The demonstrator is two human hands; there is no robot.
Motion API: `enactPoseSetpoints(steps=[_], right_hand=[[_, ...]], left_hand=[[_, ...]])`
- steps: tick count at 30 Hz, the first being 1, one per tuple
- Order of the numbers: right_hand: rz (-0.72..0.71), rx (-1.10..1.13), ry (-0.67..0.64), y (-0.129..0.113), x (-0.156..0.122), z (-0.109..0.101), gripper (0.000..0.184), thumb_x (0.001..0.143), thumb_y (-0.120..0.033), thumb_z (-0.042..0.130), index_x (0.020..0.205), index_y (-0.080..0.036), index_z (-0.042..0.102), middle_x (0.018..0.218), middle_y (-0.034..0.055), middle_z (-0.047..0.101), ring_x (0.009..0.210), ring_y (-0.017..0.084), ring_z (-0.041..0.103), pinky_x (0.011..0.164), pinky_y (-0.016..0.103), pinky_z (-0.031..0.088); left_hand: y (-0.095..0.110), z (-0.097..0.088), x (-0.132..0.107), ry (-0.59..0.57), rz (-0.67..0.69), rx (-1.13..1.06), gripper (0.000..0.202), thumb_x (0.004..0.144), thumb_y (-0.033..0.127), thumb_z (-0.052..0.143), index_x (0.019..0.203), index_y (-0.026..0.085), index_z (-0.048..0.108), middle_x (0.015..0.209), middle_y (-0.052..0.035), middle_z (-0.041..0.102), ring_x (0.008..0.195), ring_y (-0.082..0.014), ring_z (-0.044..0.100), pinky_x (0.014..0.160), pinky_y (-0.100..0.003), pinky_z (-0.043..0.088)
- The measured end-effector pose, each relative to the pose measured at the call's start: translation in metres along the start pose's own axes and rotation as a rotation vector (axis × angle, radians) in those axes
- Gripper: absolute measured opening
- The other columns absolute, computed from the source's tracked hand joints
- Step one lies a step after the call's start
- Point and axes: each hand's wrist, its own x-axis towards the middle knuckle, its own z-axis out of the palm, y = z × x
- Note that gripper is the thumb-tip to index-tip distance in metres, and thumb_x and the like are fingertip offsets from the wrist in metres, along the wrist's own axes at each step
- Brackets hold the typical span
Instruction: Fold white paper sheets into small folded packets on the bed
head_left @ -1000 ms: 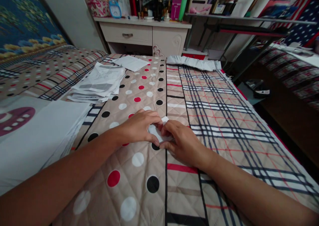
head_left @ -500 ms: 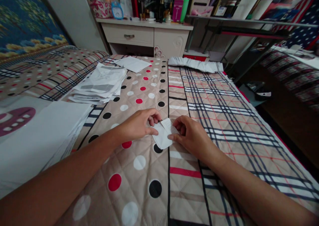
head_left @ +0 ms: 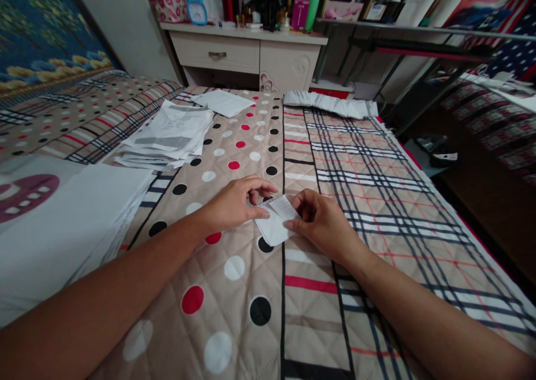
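Observation:
A small folded piece of white paper [head_left: 274,224] lies between my hands on the patterned bedspread [head_left: 234,324]. A flap with faint print crosses its upper right part. My left hand [head_left: 240,202] is at the paper's left side, its thumb on the top face and the other fingers reaching over the far edge. The right corner is pinched between the thumb and curled fingers of my right hand [head_left: 316,218]. Some of the right fingertips are hidden behind the paper and hand.
To the left lie a stack of printed sheets [head_left: 167,129] and larger white sheets [head_left: 92,201]. Folded white paper [head_left: 226,102] and a long row of folded papers [head_left: 330,104] rest near the bed's far end. Beyond stands a white dresser [head_left: 218,53] with bottles.
The left fingers have straightened and lifted slightly over the paper's far edge. More of the printed flap shows. The right hand keeps its pinch; the view has shifted a little.

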Motion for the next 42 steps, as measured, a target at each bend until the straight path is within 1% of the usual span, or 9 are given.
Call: enactPoseSetpoints(steps=[5, 8, 13, 17, 22, 24, 30, 37, 42], right_hand=[[-0.058, 0.079, -0.041, 0.002, 0.000, -0.001, 0.014, 0.071, -0.022, 0.073, 0.075, -0.020, 0.061, 0.063, -0.0045, 0.056, 0.054, 0.009, 0.044, 0.049, 0.023, 0.031], [-0.116, 0.141, -0.072, 0.005, 0.001, -0.002, 0.007, 0.075, -0.017, 0.068, 0.071, -0.019, 0.063, 0.064, -0.0026, 0.058, 0.057, 0.010, 0.049, 0.052, 0.023, 0.036], [-0.303, 0.111, -0.097, 0.006, 0.001, -0.005, 0.013, 0.076, -0.006, 0.063, 0.070, -0.018, 0.066, 0.076, 0.0018, 0.063, 0.074, 0.014, 0.059, 0.065, 0.025, 0.044], [-0.418, -0.051, -0.121, 0.002, 0.000, -0.008, 0.019, 0.078, -0.001, 0.059, 0.070, -0.017, 0.066, 0.078, 0.0031, 0.061, 0.077, 0.015, 0.058, 0.066, 0.025, 0.043], [-0.514, -0.233, -0.128, 0.000, -0.002, -0.009, 0.022, 0.077, 0.003, 0.056, 0.070, -0.016, 0.065, 0.078, 0.0028, 0.061, 0.077, 0.015, 0.057, 0.066, 0.024, 0.041], [-0.555, -0.282, -0.140, -0.002, -0.003, -0.009, 0.021, 0.078, 0.002, 0.057, 0.070, -0.016, 0.065, 0.079, 0.0030, 0.061, 0.077, 0.015, 0.056, 0.068, 0.025, 0.041], [-0.607, -0.417, -0.154, -0.009, -0.010, -0.009, 0.013, 0.083, -0.008, 0.060, 0.073, -0.015, 0.065, 0.082, 0.0058, 0.059, 0.081, 0.018, 0.052, 0.070, 0.028, 0.042], [-0.658, -0.406, -0.095, -0.004, -0.013, -0.007, 0.011, 0.088, -0.012, 0.058, 0.080, -0.014, 0.066, 0.083, 0.0072, 0.059, 0.081, 0.019, 0.051, 0.069, 0.030, 0.043], [-0.684, -0.402, -0.092, 0.000, -0.015, -0.006, 0.009, 0.088, -0.015, 0.058, 0.085, -0.013, 0.067, 0.088, 0.0095, 0.060, 0.085, 0.020, 0.053, 0.073, 0.032, 0.045]], left_hand=[[-0.003, 0.001, 0.000, 0.010, 0.048, -0.029, 0.021, 0.065, 0.014, 0.076, 0.086, 0.016, 0.073, 0.077, 0.0000, 0.064, 0.066, -0.0106, 0.053, 0.062, -0.024, 0.044], [-0.006, -0.002, 0.000, -0.021, 0.098, -0.031, 0.007, 0.070, 0.012, 0.072, 0.076, 0.016, 0.073, 0.071, -0.0004, 0.064, 0.064, -0.0107, 0.056, 0.059, -0.022, 0.043], [-0.009, -0.010, 0.000, -0.079, 0.283, 0.025, 0.012, 0.074, 0.007, 0.068, 0.076, 0.017, 0.075, 0.070, -0.0011, 0.066, 0.066, -0.0105, 0.061, 0.060, -0.020, 0.045], [-0.009, -0.011, -0.002, -0.064, 0.420, 0.161, 0.013, 0.078, 0.006, 0.066, 0.080, 0.015, 0.074, 0.072, -0.0019, 0.065, 0.066, -0.0106, 0.060, 0.060, -0.020, 0.045], [-0.007, -0.011, -0.006, -0.050, 0.645, 0.329, 0.018, 0.083, 0.005, 0.058, 0.080, 0.016, 0.072, 0.070, -0.0028, 0.061, 0.070, -0.0137, 0.056, 0.064, -0.025, 0.044], [-0.007, -0.011, -0.007, -0.056, 0.700, 0.355, 0.021, 0.084, 0.003, 0.055, 0.080, 0.016, 0.072, 0.070, -0.0033, 0.060, 0.071, -0.0145, 0.055, 0.065, -0.026, 0.044], [-0.011, -0.009, -0.009, -0.031, 0.698, 0.370, 0.024, 0.081, 0.000, 0.055, 0.081, 0.017, 0.072, 0.069, -0.0023, 0.060, 0.069, -0.0142, 0.054, 0.063, -0.026, 0.043], [-0.016, -0.006, -0.012, 0.019, 0.537, 0.290, 0.021, 0.077, 0.000, 0.062, 0.079, 0.018, 0.074, 0.071, 0.0002, 0.065, 0.066, -0.0103, 0.059, 0.060, -0.021, 0.043], [-0.016, -0.006, -0.012, 0.005, 0.581, 0.308, 0.024, 0.079, -0.002, 0.058, 0.079, 0.017, 0.072, 0.070, -0.0006, 0.062, 0.070, -0.0119, 0.057, 0.063, -0.023, 0.044]])
